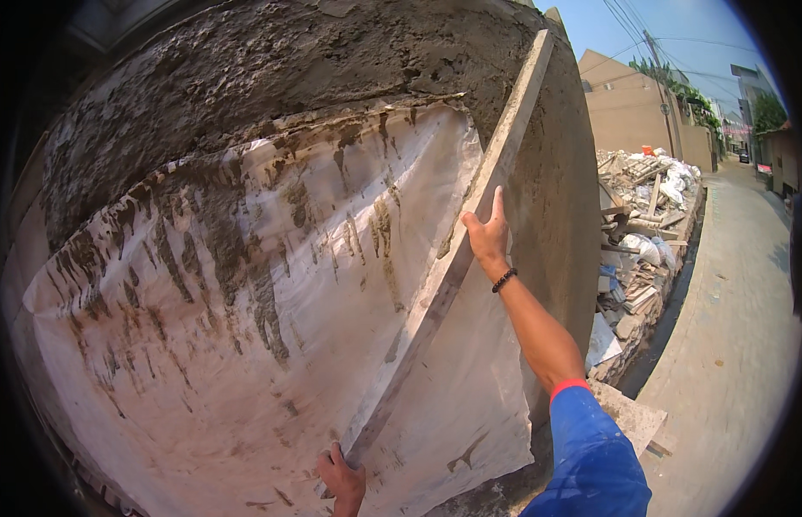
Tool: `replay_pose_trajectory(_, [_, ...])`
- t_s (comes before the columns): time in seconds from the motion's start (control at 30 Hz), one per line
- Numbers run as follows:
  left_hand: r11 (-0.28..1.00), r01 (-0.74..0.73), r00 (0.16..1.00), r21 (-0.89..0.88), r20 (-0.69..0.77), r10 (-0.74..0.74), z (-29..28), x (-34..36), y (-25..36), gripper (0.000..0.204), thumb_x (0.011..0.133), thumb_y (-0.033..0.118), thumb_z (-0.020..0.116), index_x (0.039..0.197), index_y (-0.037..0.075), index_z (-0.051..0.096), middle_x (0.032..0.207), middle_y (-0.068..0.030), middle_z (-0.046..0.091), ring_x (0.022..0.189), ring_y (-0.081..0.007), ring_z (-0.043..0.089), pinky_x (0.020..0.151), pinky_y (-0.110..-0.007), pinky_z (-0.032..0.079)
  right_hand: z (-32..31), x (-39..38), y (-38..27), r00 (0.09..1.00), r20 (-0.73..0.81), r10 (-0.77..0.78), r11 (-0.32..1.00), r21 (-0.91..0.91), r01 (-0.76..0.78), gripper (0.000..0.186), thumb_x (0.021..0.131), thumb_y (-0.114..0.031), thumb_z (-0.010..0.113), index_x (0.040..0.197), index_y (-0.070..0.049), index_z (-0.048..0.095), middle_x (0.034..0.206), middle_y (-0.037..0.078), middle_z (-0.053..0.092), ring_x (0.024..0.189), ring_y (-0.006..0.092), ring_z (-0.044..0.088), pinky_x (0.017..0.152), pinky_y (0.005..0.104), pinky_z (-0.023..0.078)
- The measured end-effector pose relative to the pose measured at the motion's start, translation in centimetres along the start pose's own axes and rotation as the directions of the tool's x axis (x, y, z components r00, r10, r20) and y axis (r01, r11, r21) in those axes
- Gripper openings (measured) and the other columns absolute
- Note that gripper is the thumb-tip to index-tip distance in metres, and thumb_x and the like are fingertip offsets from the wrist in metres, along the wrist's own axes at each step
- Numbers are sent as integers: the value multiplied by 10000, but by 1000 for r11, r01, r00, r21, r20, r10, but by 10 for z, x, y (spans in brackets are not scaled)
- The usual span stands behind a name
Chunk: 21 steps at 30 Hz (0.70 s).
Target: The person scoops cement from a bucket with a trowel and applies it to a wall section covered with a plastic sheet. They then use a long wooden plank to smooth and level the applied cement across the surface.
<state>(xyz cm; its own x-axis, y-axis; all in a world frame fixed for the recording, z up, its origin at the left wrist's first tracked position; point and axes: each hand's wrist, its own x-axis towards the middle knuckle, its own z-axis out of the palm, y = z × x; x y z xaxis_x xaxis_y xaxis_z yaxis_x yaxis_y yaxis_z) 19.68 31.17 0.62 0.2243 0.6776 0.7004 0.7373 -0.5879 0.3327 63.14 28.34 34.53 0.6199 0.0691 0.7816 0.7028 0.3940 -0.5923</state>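
Straightedge bar (444,280) slants before the rough wall (272,86) and streaked pale sheet (332,332); whether it touches them is hard to tell. The right hand (489,234) grips near its middle, thumb and forefinger spread, other fingers hidden. The left hand (341,479), forearm cropped away, clasps the bottom end, fingers bent, partly hidden.

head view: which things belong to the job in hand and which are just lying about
Likely job things: long board, left hand and right hand on it, coated wall, stained sheet

Likely lying about: rubble heap by the road, white bags on it
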Motion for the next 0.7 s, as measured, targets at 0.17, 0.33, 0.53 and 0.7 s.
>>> replay_pose_trajectory(0.17, [993, -99, 992, 63, -69, 103, 39, 47, 28, 818, 609, 65, 791, 1330, -18, 413, 1126, -239, 460, 1058, -409, 449, 928, -484, 359, -3, 52, 22, 1000, 18, -9, 996, -86, 10, 977, 788, -336, 653, 1526, 42, 137, 1480, 322, 362, 1353, 425, 406, 1118, 406, 350])
replay_pose_trajectory(0.33, [999, 1, 999, 38, 49, -3, 78, 69, 43, 816, 617, 68, 789, 1327, -55, 406, 1123, -244, 452, 1067, -415, 443, 952, -484, 353, 4, 65, 32, 997, 71, 19, 992, -123, -10, 984, 791, -339, 656, 1528, 34, 121, 1416, 353, 422, 1303, 460, 444, 1089, 432, 374])
replay_pose_trajectory(0.53, [999, -14, 996, 43, 91, 10, 119, 67, 46, 809, 617, 73, 787, 1320, -66, 412, 1133, -249, 451, 1086, -438, 442, 968, -507, 355, -7, 58, 53, 998, 62, -31, 965, -257, 46, 954, 820, -339, 650, 1522, 40, 125, 934, 273, 670, 876, 409, 667, 827, 446, 515])
replay_pose_trajectory(0.7, [997, 68, 995, 26, 70, -69, 137, 70, 49, 833, 619, 103, 825, 1319, -46, 397, 1248, -266, 425, 1169, -453, 395, 1016, -540, 310, -9, 65, 58, 996, 86, -21, 963, -265, 43, 938, 825, -358, 637, 1519, 38, 145, 613, 177, 618, 638, 373, 645, 680, 457, 508])
